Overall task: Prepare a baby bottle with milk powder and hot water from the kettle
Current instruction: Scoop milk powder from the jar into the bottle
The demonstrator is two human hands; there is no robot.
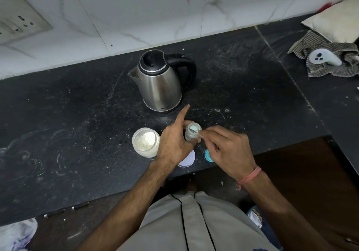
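Here, the baby bottle (192, 132) stands upright and uncapped on the black counter (77, 114), near its front edge and just in front of the kettle (161, 81). Your left hand (172, 143) wraps the bottle from the left, thumb curled round its base and a fingertip showing behind it, while the index finger sticks out straight toward the kettle. Your right hand (227, 149) sits just right of the bottle with its fingertips bunched at the rim; something small seems pinched there, but you cannot tell what, or whether it is a real grip.

Just left of the bottle is the open jar (145, 142) of white powder. A white lid (187, 160) lies flat under your left hand, partly hidden, and a teal ring (208, 155) peeks out beneath your right hand.

The kettle is steel with a black lid and handle, spout pointing left, closed. Farther right, a checked cloth (326, 60) holds a white controller (324, 57). A socket plate (17, 23) sits on the tiled wall (136, 7) at far left.
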